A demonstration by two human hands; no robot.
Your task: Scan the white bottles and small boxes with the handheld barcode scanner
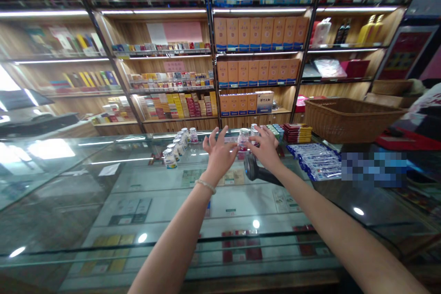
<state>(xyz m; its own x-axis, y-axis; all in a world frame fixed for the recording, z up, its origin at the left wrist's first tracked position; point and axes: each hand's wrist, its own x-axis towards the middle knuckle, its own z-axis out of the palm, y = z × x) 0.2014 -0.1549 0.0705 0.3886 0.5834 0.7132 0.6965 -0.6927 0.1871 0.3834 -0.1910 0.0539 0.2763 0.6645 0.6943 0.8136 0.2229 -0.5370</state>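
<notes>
Above the far part of the glass counter, a small white-and-pink bottle (243, 134) with a foil-like lid stands upright between my two hands. My left hand (219, 154) wears a pale bead bracelet and pinches the bottle's lower left side, its other fingers raised and spread. From the right, my right hand (266, 149) grips the same bottle with thumb and finger. A black handheld scanner (252, 168) lies just below my right hand, partly hidden by the forearm. More similar bottles (177, 145) stand in a row to the left, and a few sit partly hidden behind my right hand.
Red and gold packets (296, 133) are stacked right of my hands, beside blue-and-white packs (315, 161). A wicker basket (351, 117) stands at the back right. Goods lie under the glass counter top (165, 202). Shelves of boxes (257, 73) rise behind; a person's sleeve (427, 103) shows far right.
</notes>
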